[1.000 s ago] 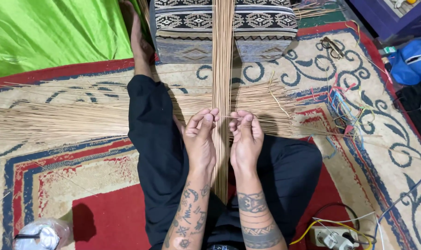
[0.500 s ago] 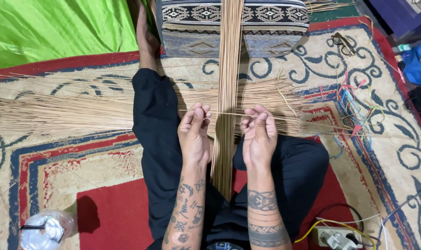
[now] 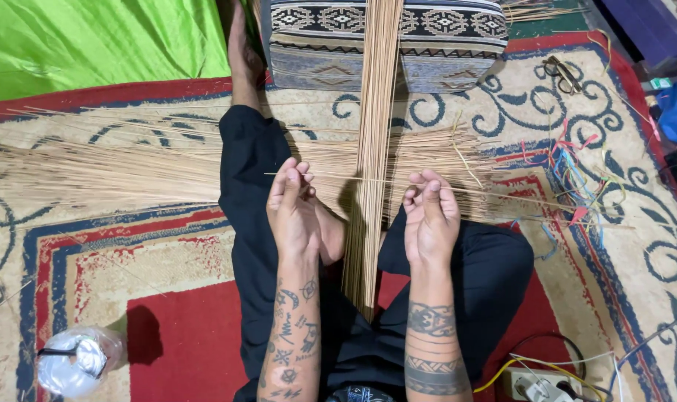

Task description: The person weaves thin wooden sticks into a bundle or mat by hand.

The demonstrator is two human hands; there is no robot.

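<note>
A long vertical bundle of thin tan reed strips (image 3: 373, 149) runs between the two hands, from the patterned woven cushion (image 3: 428, 37) down to the lap. The left hand (image 3: 294, 208) and the right hand (image 3: 430, 216) each pinch, fingers curled closed, one thin horizontal tan strip (image 3: 368, 179) that crosses the bundle. More loose horizontal tan strips (image 3: 107, 167) fan across the red and cream patterned rug (image 3: 130, 260) behind the hands.
</note>
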